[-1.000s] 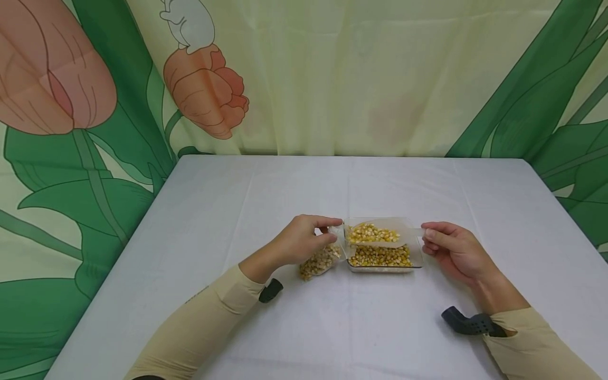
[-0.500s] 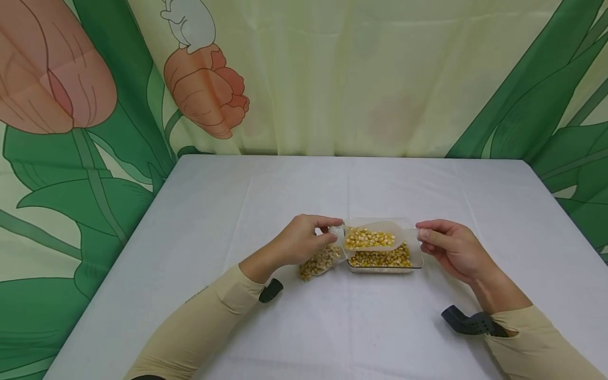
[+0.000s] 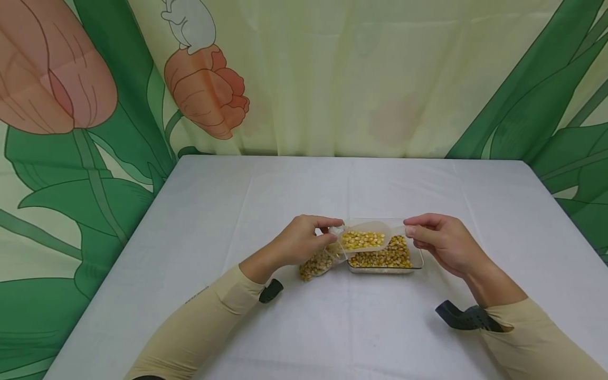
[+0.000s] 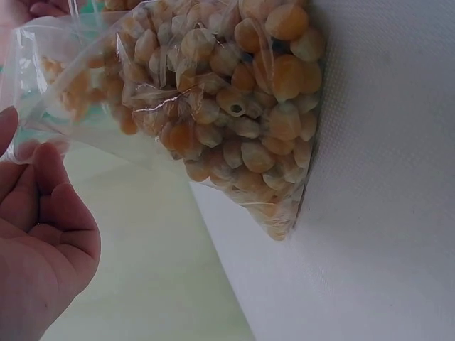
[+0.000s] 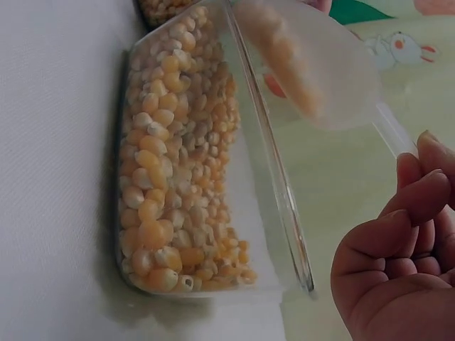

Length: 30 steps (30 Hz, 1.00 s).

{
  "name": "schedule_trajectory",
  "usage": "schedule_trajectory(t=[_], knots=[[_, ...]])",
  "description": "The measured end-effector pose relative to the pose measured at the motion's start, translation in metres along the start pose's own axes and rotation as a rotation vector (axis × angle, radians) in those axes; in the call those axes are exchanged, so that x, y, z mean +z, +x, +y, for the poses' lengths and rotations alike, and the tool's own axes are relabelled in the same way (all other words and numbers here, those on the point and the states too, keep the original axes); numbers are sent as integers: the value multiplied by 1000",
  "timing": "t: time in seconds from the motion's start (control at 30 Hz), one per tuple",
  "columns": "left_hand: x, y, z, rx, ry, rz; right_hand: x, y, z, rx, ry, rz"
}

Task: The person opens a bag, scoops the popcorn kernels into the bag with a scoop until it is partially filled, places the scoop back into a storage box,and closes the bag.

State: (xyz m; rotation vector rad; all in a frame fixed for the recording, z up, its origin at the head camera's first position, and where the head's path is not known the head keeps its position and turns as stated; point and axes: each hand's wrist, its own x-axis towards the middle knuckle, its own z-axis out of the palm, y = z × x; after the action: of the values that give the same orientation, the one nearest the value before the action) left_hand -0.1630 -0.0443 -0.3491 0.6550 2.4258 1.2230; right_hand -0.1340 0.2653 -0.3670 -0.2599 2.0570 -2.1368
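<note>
My right hand pinches the handle of a translucent white scoop loaded with corn kernels. The scoop is above the left end of a clear glass container, its tip reaching over toward the bag's mouth. More kernels lie in the container. Just left of it a clear plastic bag, partly filled with kernels, rests on the table. With thumb and fingers my left hand grips the upper edge of the bag, holding its mouth toward the scoop.
A white cloth covers the table. Behind it hangs a pale curtain printed with tulips and leaves. Dark wrist mounts sit on the forearms over beige sleeves.
My right hand has moved left with the loaded scoop, from over the container to the bag's mouth. My left hand and the bag have stayed in place.
</note>
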Motion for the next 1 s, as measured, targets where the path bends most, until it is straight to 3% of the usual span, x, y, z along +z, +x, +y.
schedule_trajectory(t=[0.17, 0.4, 0.57, 0.7, 1.0], knots=[[0, 0, 0, 1, 12, 2, 6, 2, -6, 11, -60, 19], [0, 0, 0, 19, 21, 4, 15, 4, -16, 33, -331, 53], [-1, 0, 0, 23, 20, 3, 21, 5, -22, 29, -465, 59], [-1, 0, 1, 16, 13, 2, 21, 5, -25, 20, -514, 64], [-1, 1, 0, 21, 27, 4, 20, 5, -31, -6, -476, 74]])
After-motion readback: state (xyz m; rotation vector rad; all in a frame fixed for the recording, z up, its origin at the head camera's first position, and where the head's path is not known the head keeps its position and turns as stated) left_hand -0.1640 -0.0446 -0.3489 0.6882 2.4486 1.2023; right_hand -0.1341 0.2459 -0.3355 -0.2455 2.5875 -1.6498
